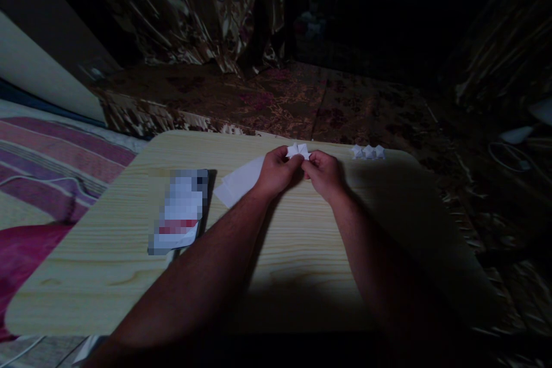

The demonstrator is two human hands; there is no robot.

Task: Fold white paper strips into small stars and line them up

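- Left hand (278, 173): thumb and curled fingers pinched closed on the left and near part of a small folded white paper (298, 150); thumb lies along its near edge.
- Right hand (325, 175): fingers curled in, thumb and forefinger drawn together at the paper's right, near corner; exact contact of the fingertips hard to make out.
- Folded paper: held between the two hands, at the far edge of the table, around the middle of its width. Several pointed flaps, creases running toward the centre; finer folds too small to read.
- Three small folded white pieces (368, 152): in a row, side by side, at the table's far right, apart from the right hand.
- White paper sheets (240, 181): overlapping at angles, flat on the table, left of the left hand and partly hidden by it.
- Phone-like object (183, 210): further left, dark-edged, its surface blurred into blocks.
- Table (302, 247): pale wood grain, rounded corners, forearms' shadows across it.
- Room: dim. Patterned curtain (233, 6) far left of centre; dark floral cloth (267, 95) beyond the table; striped bedding (47, 146) and magenta cloth (30, 264) at left.
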